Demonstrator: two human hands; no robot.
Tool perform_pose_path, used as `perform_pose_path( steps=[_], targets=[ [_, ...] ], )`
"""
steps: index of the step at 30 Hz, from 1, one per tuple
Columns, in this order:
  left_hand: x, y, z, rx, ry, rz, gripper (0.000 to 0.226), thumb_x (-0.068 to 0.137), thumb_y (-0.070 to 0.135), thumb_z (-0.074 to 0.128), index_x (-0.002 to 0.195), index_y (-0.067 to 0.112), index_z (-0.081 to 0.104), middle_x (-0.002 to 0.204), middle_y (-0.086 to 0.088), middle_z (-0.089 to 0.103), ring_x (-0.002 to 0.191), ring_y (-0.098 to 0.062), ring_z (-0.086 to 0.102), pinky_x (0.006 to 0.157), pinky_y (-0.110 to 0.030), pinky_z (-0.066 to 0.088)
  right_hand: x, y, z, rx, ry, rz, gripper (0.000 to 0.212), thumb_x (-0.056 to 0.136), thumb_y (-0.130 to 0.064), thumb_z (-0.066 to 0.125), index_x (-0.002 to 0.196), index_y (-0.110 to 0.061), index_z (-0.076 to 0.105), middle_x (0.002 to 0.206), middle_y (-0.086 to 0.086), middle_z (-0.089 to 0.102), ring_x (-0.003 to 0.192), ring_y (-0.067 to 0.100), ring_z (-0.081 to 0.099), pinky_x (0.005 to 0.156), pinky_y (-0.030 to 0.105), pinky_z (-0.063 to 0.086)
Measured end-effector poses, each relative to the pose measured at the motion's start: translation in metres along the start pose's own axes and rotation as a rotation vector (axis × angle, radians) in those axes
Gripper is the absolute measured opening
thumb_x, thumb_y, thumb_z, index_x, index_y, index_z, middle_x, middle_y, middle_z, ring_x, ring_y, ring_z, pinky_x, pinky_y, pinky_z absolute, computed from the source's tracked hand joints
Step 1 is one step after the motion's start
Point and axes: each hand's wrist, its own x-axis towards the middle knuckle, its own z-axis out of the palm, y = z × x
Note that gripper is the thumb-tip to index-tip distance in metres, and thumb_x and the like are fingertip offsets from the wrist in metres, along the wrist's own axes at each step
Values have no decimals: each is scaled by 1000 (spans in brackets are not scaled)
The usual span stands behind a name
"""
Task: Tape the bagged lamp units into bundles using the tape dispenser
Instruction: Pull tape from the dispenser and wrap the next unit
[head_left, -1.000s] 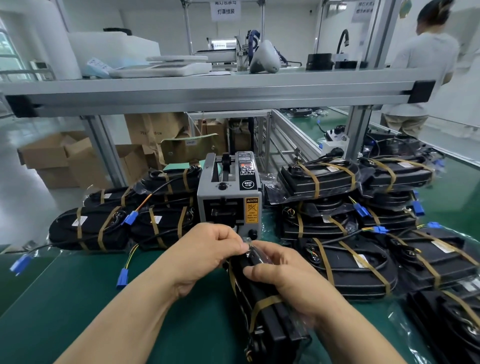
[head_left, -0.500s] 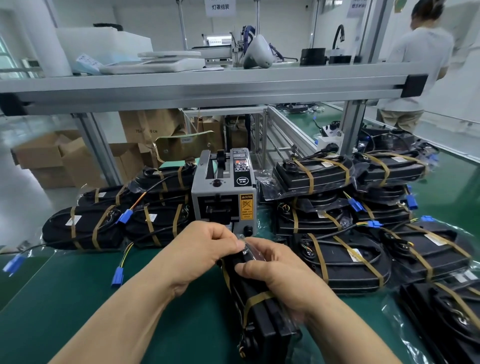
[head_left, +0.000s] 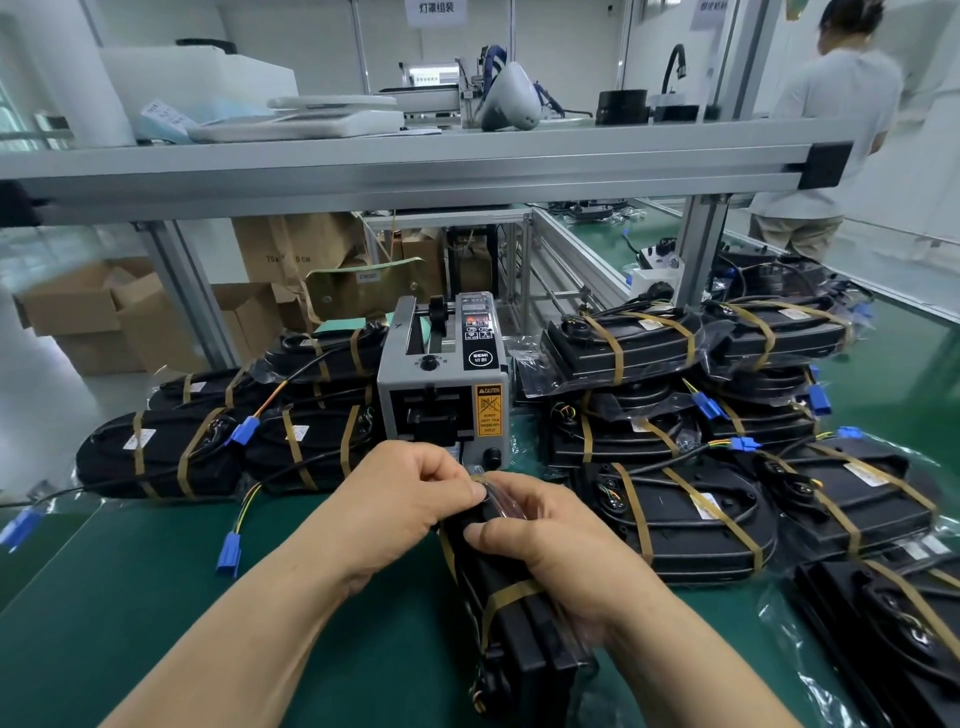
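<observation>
"CAUTION" sticker (head_left: 489, 410) on tape dispenser (head_left: 415, 376)

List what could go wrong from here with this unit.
1. The left grip pinches the clear flap while the right grip holds the unit at its far end; the flap may slip or tape down wrinkled.
2. Both sit close before the dispenser outlet, under its caution label; reaching for tape could nick a finger.
3. The unit seems to stand on its narrow side, so it may tip.
</observation>
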Motion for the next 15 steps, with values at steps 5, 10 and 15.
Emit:
perform_pose_path(
  steps=[5,10,15],
  targets=[
    [-3,-2,4,71,21,18,20,82,27,76,64,25,67,49,12,47,49,-3,41,54,-17,39,2,2,-1,-25,-5,-10,43,64,-25,71,106,-17,70,95,10,67,87,24,63,94,59,51],
    [-6,-4,9,103,89,23,16,83,30,71,68,30,65,47,13,43,46,-4,38,55,-24,37,2,2,-2,-30,-28,-23,38,68,-23,70,105,-19,72,94,10,67,86,24,63,88,52,54],
    [-5,-4,7,88,87,22,18,83,28,72,66,28,66,49,13,46,46,-1,39,55,-23,37,2,2,0,-51,-11,-24,38,67,-23,70,105,-20,71,96,16,68,87,25,64,93,61,50]
  ],
)
